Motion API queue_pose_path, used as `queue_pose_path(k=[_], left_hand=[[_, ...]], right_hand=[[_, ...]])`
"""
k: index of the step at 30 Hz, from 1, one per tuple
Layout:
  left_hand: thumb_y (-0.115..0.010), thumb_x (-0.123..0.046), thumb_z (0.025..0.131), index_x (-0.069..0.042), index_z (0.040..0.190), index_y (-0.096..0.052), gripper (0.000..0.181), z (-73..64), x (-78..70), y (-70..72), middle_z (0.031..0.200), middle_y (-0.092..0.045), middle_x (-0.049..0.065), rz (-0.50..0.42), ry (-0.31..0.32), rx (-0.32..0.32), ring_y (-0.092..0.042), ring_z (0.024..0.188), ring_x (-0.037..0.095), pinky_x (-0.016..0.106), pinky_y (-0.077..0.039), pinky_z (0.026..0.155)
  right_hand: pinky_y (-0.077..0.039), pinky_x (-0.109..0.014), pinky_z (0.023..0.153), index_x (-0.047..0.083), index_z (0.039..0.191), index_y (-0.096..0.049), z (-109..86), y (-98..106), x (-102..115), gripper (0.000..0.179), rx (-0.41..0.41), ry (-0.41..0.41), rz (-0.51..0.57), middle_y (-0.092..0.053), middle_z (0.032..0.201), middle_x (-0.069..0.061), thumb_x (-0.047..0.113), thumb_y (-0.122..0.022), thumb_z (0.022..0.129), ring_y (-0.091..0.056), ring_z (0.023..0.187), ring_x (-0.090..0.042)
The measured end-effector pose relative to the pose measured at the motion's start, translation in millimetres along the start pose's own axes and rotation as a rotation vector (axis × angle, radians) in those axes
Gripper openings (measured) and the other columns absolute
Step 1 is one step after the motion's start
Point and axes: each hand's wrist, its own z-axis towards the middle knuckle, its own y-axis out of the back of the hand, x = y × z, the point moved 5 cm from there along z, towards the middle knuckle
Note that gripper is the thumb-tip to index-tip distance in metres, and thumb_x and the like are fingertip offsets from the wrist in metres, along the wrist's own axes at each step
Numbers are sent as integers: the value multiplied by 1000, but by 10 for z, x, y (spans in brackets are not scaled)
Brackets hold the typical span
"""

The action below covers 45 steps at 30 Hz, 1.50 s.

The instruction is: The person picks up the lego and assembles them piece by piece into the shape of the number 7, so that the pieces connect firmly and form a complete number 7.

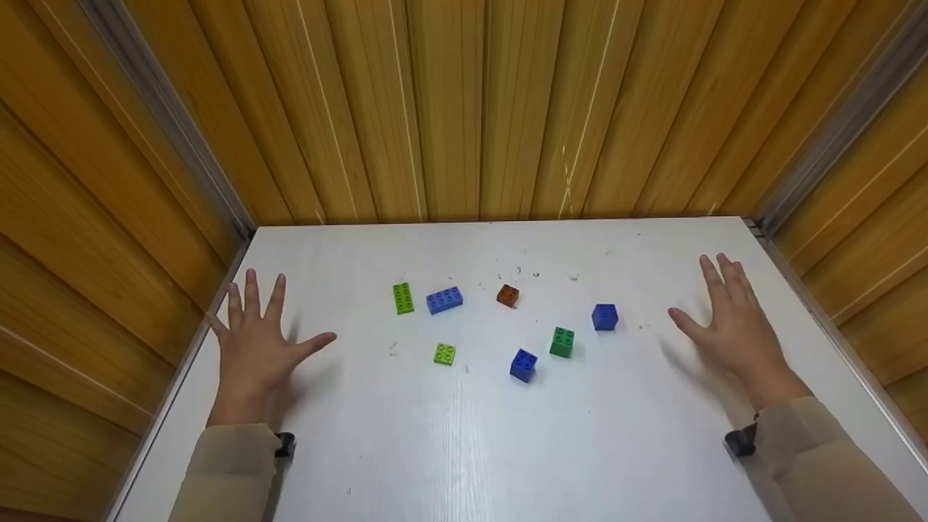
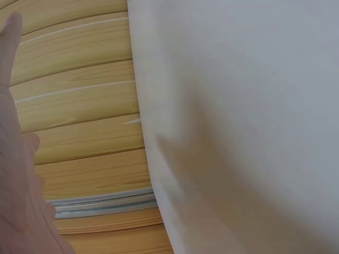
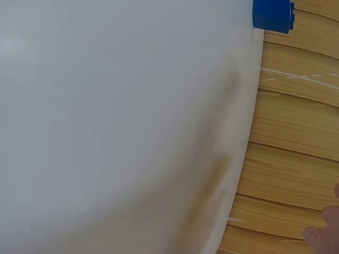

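Observation:
My left hand (image 1: 255, 351) is spread wide above the table's left side, holding nothing. On the right, my right hand (image 1: 736, 333) also has straight, parted fingers and holds nothing. Nearest to it is a blue brick (image 1: 605, 317). A green brick (image 1: 562, 342) and another blue brick (image 1: 523, 365) lie nearer the middle. Toward the left hand are a long lime brick (image 1: 403, 298), a long light-blue brick (image 1: 444, 299) and a small square lime brick (image 1: 444, 354). A brown brick (image 1: 507, 295) sits at the back middle. The right wrist view shows one blue brick (image 3: 273, 15) at its top edge.
All the bricks lie apart on a white table (image 1: 449, 449). Wood-patterned panels (image 1: 449, 109) stand behind it and along both sides, with grey metal strips (image 1: 174, 109) at the corners. Small dark specks (image 1: 536, 275) mark the table near the back.

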Motion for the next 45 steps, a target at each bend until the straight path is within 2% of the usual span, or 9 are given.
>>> queue_pose_path(k=[6, 15, 23, 26, 30, 35, 40, 42, 45], left_hand=[[-77, -90, 82, -23, 183, -19, 133, -40, -169, 64, 192, -1, 19, -87, -2, -32, -6, 176, 54, 88, -1, 134], [-90, -78, 80, -24, 181, -29, 129, -96, -448, 164, 190, -21, 13, -177, -34, -83, -28, 171, 51, 81, -33, 131], [-96, -67, 80, -23, 178, -36, 123, -180, -672, 208, 186, -32, 12, -255, -69, -89, -33, 169, 46, 79, -39, 129], [-101, -62, 77, -24, 176, -40, 122, -201, -770, 204, 185, -35, 9, -345, -105, -79, -32, 171, 42, 76, -41, 129], [-106, -57, 73, -25, 174, -45, 122, -207, -937, 227, 183, -41, 6, -452, -193, -88, -34, 171, 38, 71, -43, 131], [-110, -48, 70, -22, 170, -51, 119, -239, -1189, 288, 178, -47, 6, -540, -288, -113, -40, 168, 36, 67, -44, 132], [-110, -39, 72, -20, 166, -56, 110, -269, -1436, 292, 173, -54, 6, -605, -329, -135, -48, 165, 34, 62, -47, 132], [-109, -38, 75, -19, 164, -59, 103, -278, -1540, 265, 170, -58, 6, -627, -339, -136, -52, 162, 32, 58, -51, 129], [-106, -35, 80, -17, 159, -64, 91, -299, -1696, 195, 165, -63, 7, -671, -352, -123, -57, 157, 30, 51, -56, 125]], right_hand=[[-25, -85, 131, 19, 183, -15, -24, 36, 84, 104, -27, -1, 50, -17, 190, -21, 54, -75, 106, -20, 172, -56], [-31, -83, 129, 15, 180, -27, -8, 81, 241, 99, -80, 36, 103, -31, 184, -23, 43, -82, 103, -32, 166, -58], [-32, -83, 128, 13, 179, -30, -9, 39, 304, 97, -64, 43, 166, -33, 182, -25, 38, -84, 102, -34, 164, -59], [-31, -83, 129, 14, 180, -26, -4, 21, 320, 98, -26, 3, 202, -30, 185, -24, 44, -82, 104, -30, 167, -57], [-39, -82, 124, 17, 181, -24, -1, 20, 380, 99, 2, -29, 241, -27, 187, -21, 49, -79, 106, -37, 164, -57], [-47, -80, 119, 17, 180, -28, -24, 28, 471, 95, 1, -22, 268, -31, 185, -21, 44, -80, 106, -48, 156, -58], [-49, -78, 119, 20, 180, -31, -25, 6, 559, 91, -3, -20, 322, -36, 183, -21, 39, -82, 106, -48, 156, -55], [-51, -72, 121, 21, 179, -33, -29, -15, 583, 89, -11, -20, 338, -39, 181, -20, 37, -82, 106, -49, 157, -52], [-54, -36, 126, 21, 177, -39, -47, -59, 615, 83, -25, -13, 378, -45, 179, -17, 34, -82, 107, -52, 157, -46]])
